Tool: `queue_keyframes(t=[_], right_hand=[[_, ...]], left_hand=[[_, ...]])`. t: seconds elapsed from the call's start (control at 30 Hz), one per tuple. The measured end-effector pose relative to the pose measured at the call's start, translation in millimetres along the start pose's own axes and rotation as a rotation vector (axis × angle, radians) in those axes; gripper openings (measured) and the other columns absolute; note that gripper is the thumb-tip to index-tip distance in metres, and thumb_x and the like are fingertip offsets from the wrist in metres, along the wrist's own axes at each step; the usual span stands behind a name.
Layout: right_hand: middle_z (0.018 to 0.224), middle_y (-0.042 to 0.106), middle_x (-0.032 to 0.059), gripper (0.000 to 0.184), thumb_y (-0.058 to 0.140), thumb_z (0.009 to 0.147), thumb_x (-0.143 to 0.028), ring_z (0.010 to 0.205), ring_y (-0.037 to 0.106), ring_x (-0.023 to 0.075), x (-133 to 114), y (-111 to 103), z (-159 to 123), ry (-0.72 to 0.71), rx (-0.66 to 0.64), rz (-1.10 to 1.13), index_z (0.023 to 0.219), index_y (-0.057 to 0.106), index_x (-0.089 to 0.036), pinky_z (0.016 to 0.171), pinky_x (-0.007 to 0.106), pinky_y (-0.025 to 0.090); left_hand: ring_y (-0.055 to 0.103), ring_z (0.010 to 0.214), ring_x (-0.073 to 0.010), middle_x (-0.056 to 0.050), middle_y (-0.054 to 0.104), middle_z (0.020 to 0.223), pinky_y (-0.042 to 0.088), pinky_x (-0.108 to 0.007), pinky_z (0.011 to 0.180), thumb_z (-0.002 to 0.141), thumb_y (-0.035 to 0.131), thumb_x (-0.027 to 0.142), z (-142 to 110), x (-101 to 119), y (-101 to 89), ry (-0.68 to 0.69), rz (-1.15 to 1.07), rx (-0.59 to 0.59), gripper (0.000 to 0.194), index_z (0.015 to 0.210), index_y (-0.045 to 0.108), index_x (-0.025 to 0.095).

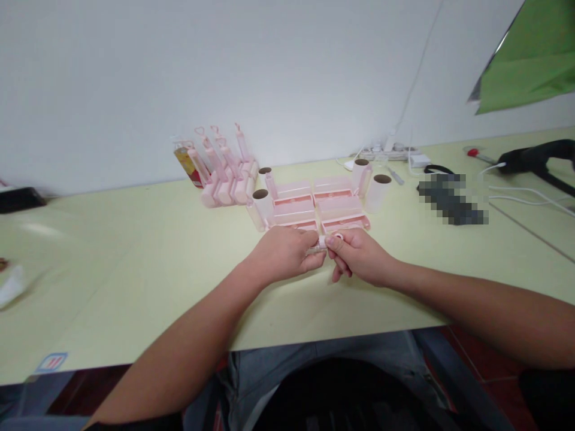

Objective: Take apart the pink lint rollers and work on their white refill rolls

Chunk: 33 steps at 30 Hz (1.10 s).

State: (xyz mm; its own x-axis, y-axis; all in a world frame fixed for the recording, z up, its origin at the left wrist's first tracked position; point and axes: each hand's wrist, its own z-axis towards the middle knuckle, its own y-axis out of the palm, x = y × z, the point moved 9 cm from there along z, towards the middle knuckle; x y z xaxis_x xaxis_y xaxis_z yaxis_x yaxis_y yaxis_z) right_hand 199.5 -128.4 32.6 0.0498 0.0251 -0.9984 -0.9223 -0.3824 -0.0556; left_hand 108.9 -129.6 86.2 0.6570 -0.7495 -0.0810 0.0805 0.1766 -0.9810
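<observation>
In front of the pink cases, both my hands meet over a pale pink lint roller handle [322, 241]. My left hand [290, 251] is closed round its left part, so most of it is hidden. At its right end, my right hand [362, 256] pinches near a small loop [339, 237] between thumb and fingers. Just beyond lie several open pink cases [344, 208]. Rolls with brown cardboard cores stand at both sides, such as the left roll [264, 206] and the right roll [380, 194]. Slim pale pink pieces [255, 215] stand beside some rolls.
Several pink lint rollers [233, 188] with upright heart-looped handles stand at the back left, near a yellow-red packet [188, 164]. A power strip [390, 152] lies along the wall. Cables and a black object [539, 158] are at right. A dark phone-like object [20, 199] lies far left.
</observation>
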Motion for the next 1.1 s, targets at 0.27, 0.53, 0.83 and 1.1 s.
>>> queue_keyframes(t=[0.27, 0.53, 0.83, 1.1], right_hand=[[0.040, 0.040, -0.0102, 0.039, 0.057, 0.090, -0.049, 0.033, 0.033, 0.0062, 12.3, 5.5, -3.6, 0.206, 0.027, 0.303, 0.067, 0.050, -0.018, 0.042, 0.032, 0.057], [0.041, 0.039, -0.0090, 0.041, 0.057, 0.094, -0.043, 0.032, 0.032, 0.0053, -12.4, 6.8, -1.0, 0.083, -0.171, 0.478, 0.063, 0.053, -0.016, 0.045, 0.030, 0.057], [0.039, 0.036, -0.0089, 0.046, 0.047, 0.100, -0.038, 0.031, 0.032, 0.0065, -21.7, 15.2, -11.2, 0.106, -0.457, 0.648, 0.061, 0.051, -0.016, 0.047, 0.031, 0.057], [0.038, 0.036, -0.0090, 0.046, 0.050, 0.098, -0.037, 0.031, 0.032, 0.0067, -12.0, 19.7, -10.0, 0.138, -0.455, 0.601, 0.058, 0.051, -0.016, 0.049, 0.032, 0.058]], left_hand=[[0.066, 0.069, -0.0213, -0.007, 0.070, 0.076, 0.038, -0.029, 0.058, 0.092, 0.049, 0.046, 2.2, 3.4, 4.4, 0.016, 0.029, -0.016, 0.033, 0.085, 0.063, 0.017], [0.053, 0.053, -0.0113, 0.000, 0.060, 0.061, 0.031, -0.023, 0.052, 0.089, 0.056, 0.045, -1.7, -5.1, -22.9, -0.070, -0.251, 0.201, 0.032, 0.075, 0.060, 0.016], [0.058, 0.061, -0.0068, 0.001, 0.066, 0.076, 0.043, -0.018, 0.059, 0.086, 0.066, 0.030, -20.4, 2.6, -59.0, 0.099, -0.517, 0.598, 0.022, 0.104, 0.063, 0.018], [0.060, 0.061, -0.0084, 0.000, 0.066, 0.068, 0.043, -0.020, 0.060, 0.089, 0.065, 0.031, -17.2, 11.0, -59.8, 0.162, -0.494, 0.553, 0.014, 0.094, 0.066, 0.018]])
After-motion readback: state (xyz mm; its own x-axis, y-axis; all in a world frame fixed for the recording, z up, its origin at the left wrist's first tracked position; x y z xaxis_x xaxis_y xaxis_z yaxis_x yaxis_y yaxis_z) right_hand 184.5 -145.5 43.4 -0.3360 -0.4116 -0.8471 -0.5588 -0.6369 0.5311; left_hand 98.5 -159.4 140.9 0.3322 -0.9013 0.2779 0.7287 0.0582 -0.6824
